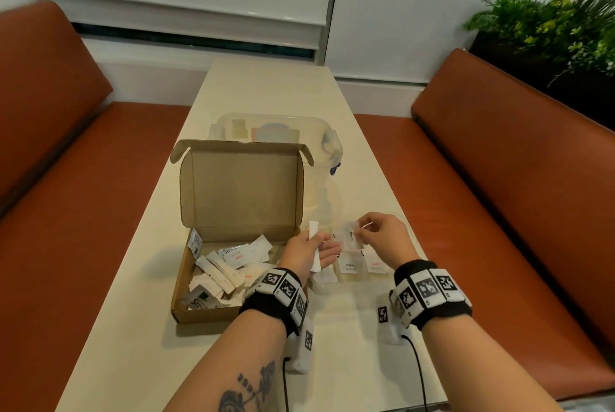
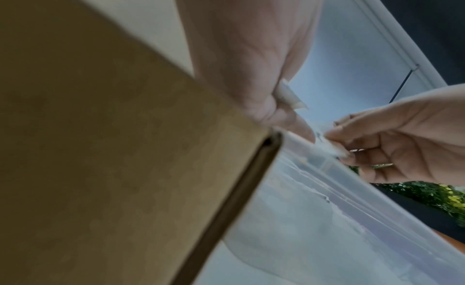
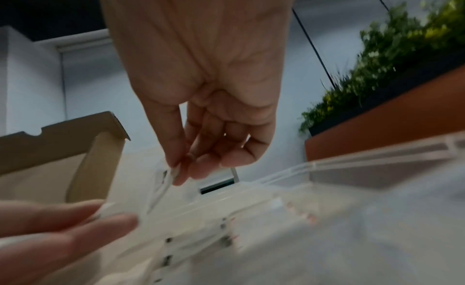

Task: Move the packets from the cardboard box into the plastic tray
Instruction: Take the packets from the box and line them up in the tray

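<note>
The open cardboard box (image 1: 233, 278) holds several white packets (image 1: 233, 262). Just right of it lies the clear plastic tray (image 3: 352, 166), with pepper and salt packets (image 1: 362, 267) flat inside. My left hand (image 1: 319, 243) grips a white stick packet (image 1: 314, 245) upright at the box's right edge. My right hand (image 1: 357, 233) hangs over the tray and pinches a small white packet (image 1: 349, 237) by its top between thumb and fingers. In the right wrist view that small white packet (image 3: 161, 185) hangs just above the tray, beside my left fingers (image 3: 62, 229).
A clear lidded plastic container (image 1: 276, 132) stands behind the box's raised lid (image 1: 239, 185). Orange bench seats (image 1: 499, 195) flank the narrow cream table (image 1: 266, 85). Green plants (image 1: 549, 22) sit at the back right.
</note>
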Motion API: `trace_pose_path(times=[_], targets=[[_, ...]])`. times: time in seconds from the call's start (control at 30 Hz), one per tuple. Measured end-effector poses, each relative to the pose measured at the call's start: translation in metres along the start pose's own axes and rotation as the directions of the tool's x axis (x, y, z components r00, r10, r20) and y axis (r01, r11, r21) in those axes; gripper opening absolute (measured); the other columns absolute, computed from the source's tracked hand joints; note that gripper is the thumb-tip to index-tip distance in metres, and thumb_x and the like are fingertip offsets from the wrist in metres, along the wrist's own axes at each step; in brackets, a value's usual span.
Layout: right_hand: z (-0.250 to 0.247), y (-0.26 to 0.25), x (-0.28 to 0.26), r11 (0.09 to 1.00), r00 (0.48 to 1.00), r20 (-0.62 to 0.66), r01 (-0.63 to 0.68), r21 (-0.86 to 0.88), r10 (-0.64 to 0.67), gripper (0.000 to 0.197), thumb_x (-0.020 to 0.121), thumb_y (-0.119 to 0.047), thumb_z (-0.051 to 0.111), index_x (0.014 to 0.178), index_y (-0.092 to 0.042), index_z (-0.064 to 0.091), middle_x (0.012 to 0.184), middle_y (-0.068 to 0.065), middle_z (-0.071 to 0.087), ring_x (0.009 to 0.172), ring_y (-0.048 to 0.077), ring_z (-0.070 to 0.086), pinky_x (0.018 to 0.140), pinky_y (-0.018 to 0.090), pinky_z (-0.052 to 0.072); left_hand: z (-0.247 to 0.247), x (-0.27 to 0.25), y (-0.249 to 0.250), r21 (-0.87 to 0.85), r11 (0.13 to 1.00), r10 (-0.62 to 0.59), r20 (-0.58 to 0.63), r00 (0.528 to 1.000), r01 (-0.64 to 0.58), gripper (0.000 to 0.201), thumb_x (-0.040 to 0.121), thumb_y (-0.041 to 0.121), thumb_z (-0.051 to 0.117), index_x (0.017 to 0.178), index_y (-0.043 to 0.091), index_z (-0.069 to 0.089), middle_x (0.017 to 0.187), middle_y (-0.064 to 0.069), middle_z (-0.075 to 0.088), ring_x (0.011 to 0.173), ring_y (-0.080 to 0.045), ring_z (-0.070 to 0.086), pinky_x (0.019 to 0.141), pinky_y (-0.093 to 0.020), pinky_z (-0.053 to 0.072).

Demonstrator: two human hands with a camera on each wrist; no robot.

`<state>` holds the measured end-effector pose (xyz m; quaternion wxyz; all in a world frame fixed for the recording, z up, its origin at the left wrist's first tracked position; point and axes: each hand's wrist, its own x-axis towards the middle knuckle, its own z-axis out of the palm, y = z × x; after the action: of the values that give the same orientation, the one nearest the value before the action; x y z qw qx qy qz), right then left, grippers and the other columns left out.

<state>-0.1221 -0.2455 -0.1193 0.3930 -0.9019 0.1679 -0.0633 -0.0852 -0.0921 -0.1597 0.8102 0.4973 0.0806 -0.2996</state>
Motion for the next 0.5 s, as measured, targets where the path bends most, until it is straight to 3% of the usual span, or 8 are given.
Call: trace_pose_path(times=[0.13,0.3,0.4,0.5], targets=[[0.0,0.006,0.002,0.944,0.981,0.192,0.084,-0.319,-0.022,0.014,0.085,-0.011,0.063,0.094,-0.015,0.073,0.094,0.001,0.071,0.089,0.016,0.064,0.084,0.026,0.05,0.001,-0.001,0.0,-0.005,1.0,0.003,0.007,1.0,-0.003,0.014,0.099,0.01,0.046,0.102,-0.002,0.053,0.093,-0.02,0.065,0.079,-0.023,0.066,0.06,-0.022,0.057],[0.016,0.011,0.002,0.832,0.945,0.323,0.223,-0.508,-0.056,0.021,0.088,-0.013,0.059,0.1,-0.021,0.074,0.103,0.001,0.072,0.095,0.017,0.064,0.086,0.022,0.047,0.001,-0.002,0.0,0.005,1.0,0.005,-0.002,1.0,-0.005,0.014,0.099,0.01,0.046,0.1,-0.001,0.054,0.102,-0.024,0.063,0.097,-0.032,0.063,0.064,-0.023,0.057],[0.024,0.012,0.0,0.781,0.931,0.347,0.296,-0.55,-0.108,0.023,0.09,-0.015,0.056,0.104,-0.022,0.072,0.104,0.002,0.071,0.097,0.019,0.063,0.086,0.024,0.045,0.001,-0.002,-0.001,-0.005,1.0,0.005,-0.006,1.0,-0.005,0.014,0.099,0.009,0.046,0.091,0.002,0.056,0.102,-0.024,0.063,0.097,-0.031,0.063,0.063,-0.023,0.057],[0.026,0.016,-0.001,0.759,0.936,0.305,0.327,-0.563,-0.178,0.022,0.087,-0.012,0.056,0.101,-0.02,0.07,0.098,0.002,0.07,0.093,0.019,0.061,0.082,0.026,0.044,0.001,-0.002,-0.001,0.006,1.0,0.007,0.001,1.0,-0.007,0.013,0.099,0.009,0.046,0.093,0.003,0.056,0.103,-0.024,0.064,0.095,-0.03,0.064,0.064,-0.022,0.058]])
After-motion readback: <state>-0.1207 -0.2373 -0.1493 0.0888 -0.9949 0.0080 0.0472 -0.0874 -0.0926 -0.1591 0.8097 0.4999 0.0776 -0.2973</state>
